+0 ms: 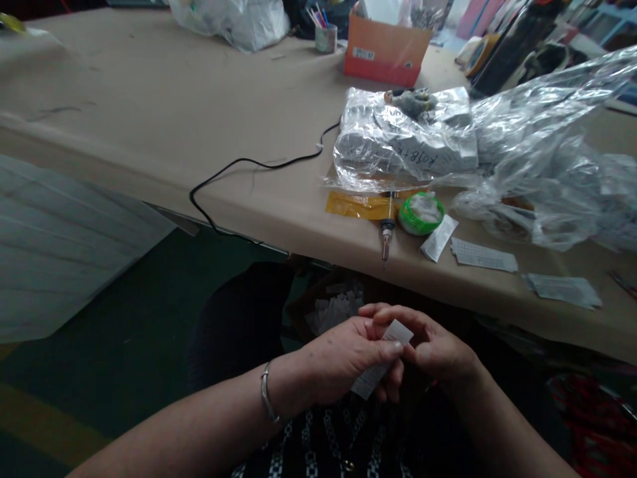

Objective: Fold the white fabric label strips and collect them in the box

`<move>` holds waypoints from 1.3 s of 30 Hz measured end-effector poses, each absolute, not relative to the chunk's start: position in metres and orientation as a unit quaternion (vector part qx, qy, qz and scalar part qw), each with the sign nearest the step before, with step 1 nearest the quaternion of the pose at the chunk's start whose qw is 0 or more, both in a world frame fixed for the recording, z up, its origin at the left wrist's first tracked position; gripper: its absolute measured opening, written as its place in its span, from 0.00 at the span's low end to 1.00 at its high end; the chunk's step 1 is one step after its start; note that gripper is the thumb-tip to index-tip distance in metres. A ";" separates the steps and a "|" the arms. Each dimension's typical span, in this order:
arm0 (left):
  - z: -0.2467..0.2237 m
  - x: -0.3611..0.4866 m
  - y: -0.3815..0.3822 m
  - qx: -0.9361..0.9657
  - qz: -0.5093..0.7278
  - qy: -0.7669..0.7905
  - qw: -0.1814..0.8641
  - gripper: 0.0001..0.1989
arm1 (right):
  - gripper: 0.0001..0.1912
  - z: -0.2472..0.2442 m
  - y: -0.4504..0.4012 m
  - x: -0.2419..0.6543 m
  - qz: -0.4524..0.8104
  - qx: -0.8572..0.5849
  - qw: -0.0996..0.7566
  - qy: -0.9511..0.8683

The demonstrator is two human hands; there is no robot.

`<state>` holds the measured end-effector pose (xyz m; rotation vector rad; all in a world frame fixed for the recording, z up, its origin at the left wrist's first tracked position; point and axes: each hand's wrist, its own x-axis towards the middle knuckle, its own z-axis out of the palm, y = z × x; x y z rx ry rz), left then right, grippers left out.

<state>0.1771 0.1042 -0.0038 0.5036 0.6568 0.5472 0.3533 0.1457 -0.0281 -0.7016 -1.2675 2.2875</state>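
Note:
My left hand [343, 358], with a bangle at its wrist, pinches a white printed label [367, 381] between thumb and fingers. The strip is narrow and slanted, and the fingers cover its middle. My right hand [438, 345] meets the left one at the label's upper right edge, its fingers curled and the tips closed there. Both hands are over my lap, below the table edge. Beyond them, a soldering iron [387, 234] lies with its tip past the edge. Beside it stands a green round tub [418, 226] with whitish wadding inside.
Paper label stacks [484, 255] lie along the edge of the table [279, 206]. Behind are a plastic-wrapped grey block [408, 143], loose clear plastic [542, 179] and an orange box [383, 50]. A black cord [239, 159] runs over the edge. White strips [336, 309] fill a container below.

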 end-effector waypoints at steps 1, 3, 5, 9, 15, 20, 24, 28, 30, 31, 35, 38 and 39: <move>-0.004 0.178 0.103 0.249 0.255 0.317 0.879 0.14 | 0.19 -0.029 0.146 0.353 0.829 -0.240 0.216 -0.457; -0.006 0.180 0.101 0.259 0.249 0.321 0.876 0.15 | 0.16 -0.030 0.145 0.350 0.840 -0.229 0.212 -0.443; -0.009 0.182 0.099 0.262 0.248 0.328 0.873 0.16 | 0.12 -0.033 0.144 0.349 0.848 -0.239 0.213 -0.422; -0.011 0.184 0.099 0.266 0.257 0.350 0.861 0.15 | 0.14 -0.034 0.141 0.348 0.852 -0.256 0.215 -0.404; -0.004 0.182 0.106 0.281 0.326 0.392 0.813 0.17 | 0.21 -0.033 0.129 0.343 0.765 -0.380 0.336 -0.396; -0.005 0.181 0.109 0.321 0.370 0.426 0.760 0.17 | 0.07 -0.028 0.124 0.336 0.685 -0.451 0.390 -0.418; -0.010 0.182 0.109 0.336 0.366 0.445 0.745 0.19 | 0.07 -0.017 0.128 0.328 0.680 -0.456 0.395 -0.417; -0.013 0.182 0.110 0.341 0.369 0.452 0.737 0.19 | 0.09 -0.012 0.132 0.322 0.691 -0.447 0.385 -0.418; -0.014 0.182 0.111 0.344 0.379 0.453 0.730 0.18 | 0.09 -0.013 0.134 0.321 0.688 -0.452 0.379 -0.422; -0.014 0.181 0.111 0.349 0.384 0.454 0.724 0.19 | 0.09 -0.014 0.136 0.321 0.685 -0.455 0.377 -0.426; -0.012 0.181 0.115 0.384 0.401 0.460 0.693 0.19 | 0.09 -0.014 0.144 0.320 0.644 -0.464 0.386 -0.470; -0.011 0.179 0.119 0.426 0.410 0.466 0.658 0.17 | 0.08 -0.011 0.151 0.317 0.600 -0.468 0.400 -0.510; -0.010 0.178 0.121 0.444 0.414 0.470 0.641 0.16 | 0.08 -0.010 0.153 0.316 0.586 -0.469 0.406 -0.522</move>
